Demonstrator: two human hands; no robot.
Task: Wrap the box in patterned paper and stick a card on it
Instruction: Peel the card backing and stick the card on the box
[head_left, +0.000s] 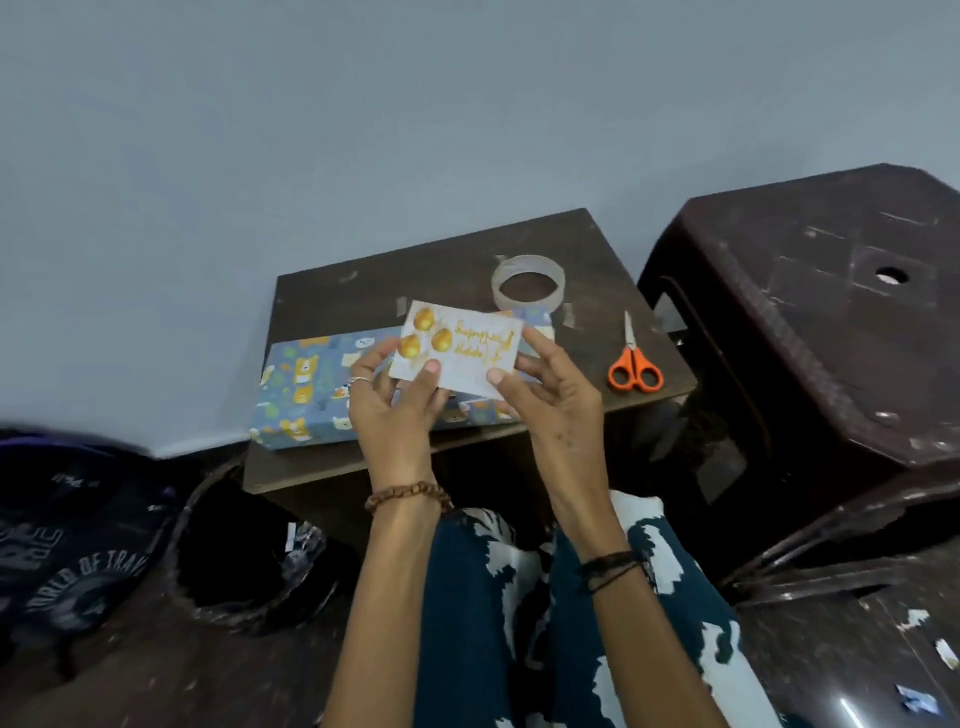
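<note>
You pinch the card (457, 352) by its lower corners with your left hand (395, 400) and right hand (545, 395), held over the wrapped box (306, 384), whose long axis runs nine to three on the counter (363, 291).

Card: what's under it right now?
The card, held by both hands, hangs over the wrapped box on the table. The box's middle is hidden; contact unclear.
</note>
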